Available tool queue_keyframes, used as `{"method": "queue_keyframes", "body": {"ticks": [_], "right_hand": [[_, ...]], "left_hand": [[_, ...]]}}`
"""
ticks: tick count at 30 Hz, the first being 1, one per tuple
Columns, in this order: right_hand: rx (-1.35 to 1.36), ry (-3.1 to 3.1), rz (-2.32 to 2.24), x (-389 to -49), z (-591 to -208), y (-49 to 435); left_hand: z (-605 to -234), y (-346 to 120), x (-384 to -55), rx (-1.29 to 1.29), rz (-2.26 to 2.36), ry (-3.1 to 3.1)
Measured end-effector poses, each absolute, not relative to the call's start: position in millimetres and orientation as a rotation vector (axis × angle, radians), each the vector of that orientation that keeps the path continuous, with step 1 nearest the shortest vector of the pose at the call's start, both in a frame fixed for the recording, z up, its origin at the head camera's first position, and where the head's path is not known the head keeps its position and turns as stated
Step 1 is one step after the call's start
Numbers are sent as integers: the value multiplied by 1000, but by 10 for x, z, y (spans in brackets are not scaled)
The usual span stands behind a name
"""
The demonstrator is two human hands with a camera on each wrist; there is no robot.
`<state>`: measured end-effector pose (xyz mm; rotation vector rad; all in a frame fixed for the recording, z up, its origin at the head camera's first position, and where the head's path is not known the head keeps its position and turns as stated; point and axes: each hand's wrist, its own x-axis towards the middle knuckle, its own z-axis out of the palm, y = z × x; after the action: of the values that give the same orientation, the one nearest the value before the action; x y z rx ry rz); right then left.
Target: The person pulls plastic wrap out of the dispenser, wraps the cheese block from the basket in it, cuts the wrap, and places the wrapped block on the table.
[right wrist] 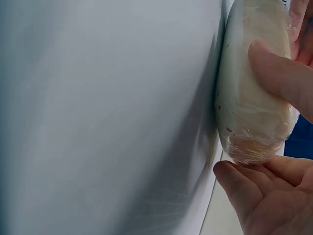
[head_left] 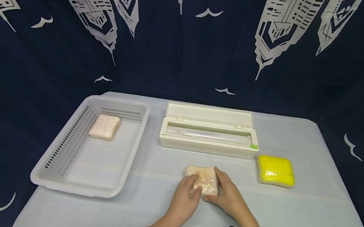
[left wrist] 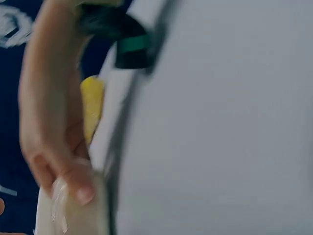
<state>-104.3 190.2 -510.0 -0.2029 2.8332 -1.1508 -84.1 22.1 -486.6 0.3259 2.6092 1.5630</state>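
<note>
A pale rectangular block (head_left: 206, 180) in clear cling film lies on the table in front of a film dispenser. My left hand (head_left: 184, 200) grips its left part, fingers over the top and the thumb on the near side, as the right wrist view shows. At the right end my right hand (head_left: 229, 196) holds it between the thumb at the near corner and fingers at the far one. Crinkled film gathers at that end of the wrapped block (right wrist: 254, 117) in the right wrist view. Dark specks show along its lower side.
The cream dispenser (head_left: 208, 147) stands behind with its lid raised and a film roll inside. To the left, a white perforated basket (head_left: 83, 192) contains a pinkish speckled block (head_left: 104, 126). A yellow wrapped block (head_left: 275, 171) lies to the right. Dark patterned cloth (head_left: 181, 63) hangs behind the table.
</note>
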Motion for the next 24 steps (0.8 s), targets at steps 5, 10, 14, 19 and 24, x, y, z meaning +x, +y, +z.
{"method": "queue_keyframes", "body": {"ticks": [5,10,14,19,24], "right_hand": [[-215,2848,-1183,-1033,-5129,1900],[-213,2847,-1198,-1017,-5163,1891],[-240,2880,-1174,-1006,-5172,1886],[-275,2899,-1161,-1001,-5157,1890],[-259,2876,-1182,-1010,-5142,1894]], "left_hand": [[-4948,358,-650,704,1089,2825],[-5000,406,-554,883,789,2922],[-5039,424,-538,954,551,2979],[-5025,424,-537,946,515,2931],[-4867,360,-595,831,922,2919]]}}
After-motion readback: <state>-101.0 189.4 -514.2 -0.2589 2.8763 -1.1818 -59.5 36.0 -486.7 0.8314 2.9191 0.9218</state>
